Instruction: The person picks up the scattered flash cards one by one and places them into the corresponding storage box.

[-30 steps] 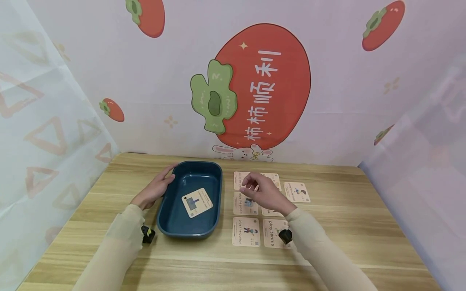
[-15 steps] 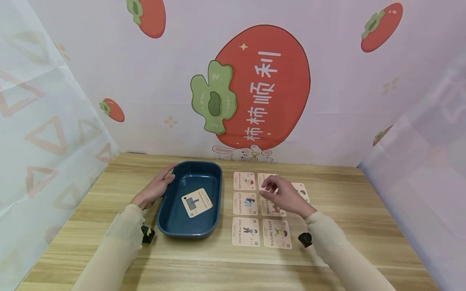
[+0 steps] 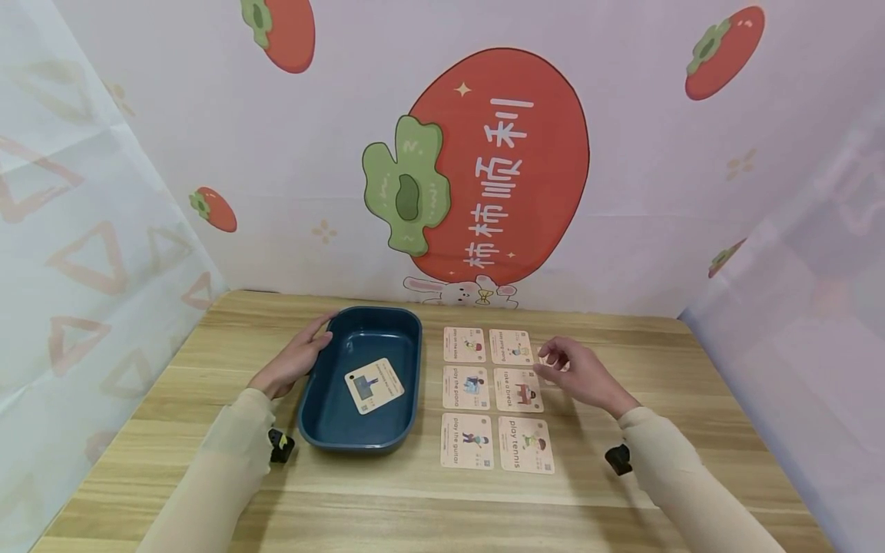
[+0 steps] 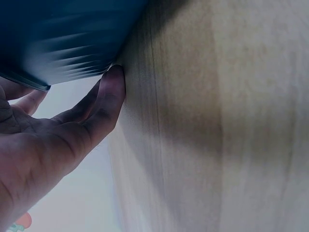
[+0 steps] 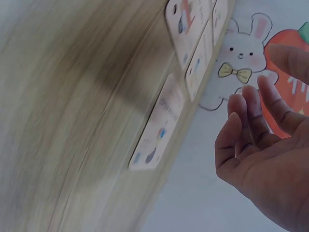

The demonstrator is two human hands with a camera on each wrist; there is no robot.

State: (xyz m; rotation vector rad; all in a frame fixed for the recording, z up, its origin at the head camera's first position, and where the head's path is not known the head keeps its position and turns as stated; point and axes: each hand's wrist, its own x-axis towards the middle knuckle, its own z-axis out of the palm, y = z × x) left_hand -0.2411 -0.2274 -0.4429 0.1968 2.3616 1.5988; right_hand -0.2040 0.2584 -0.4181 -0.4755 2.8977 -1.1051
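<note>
My left hand (image 3: pixel 296 356) grips the left wall of a dark blue plastic tray (image 3: pixel 417 376), thumb at the rim. In the left wrist view, its fingers (image 4: pixel 110 99) touch the tray's outer side near the tabletop. One picture card (image 3: pixel 374 385) lies tilted inside the tray. My right hand (image 3: pixel 579 374) hovers with loosely bent fingers and holds nothing. Beneath it lies a card (image 5: pixel 159 128), mostly hidden in the head view. Left of it, several flat cards form two columns, among them the "take a break" card (image 3: pixel 518 390) and the "play tennis" card (image 3: pixel 527 445).
The wooden table (image 3: pixel 387 499) ends at a printed back cloth (image 3: pixel 311 253) with a persimmon and a rabbit. Cloth walls also stand left and right. A small black camera sits at each wrist. The left card column begins just right of the tray.
My right hand has moved right, from over the left card column, across the second column, to the outermost card. The left hand, the tray and the cards have not moved.
</note>
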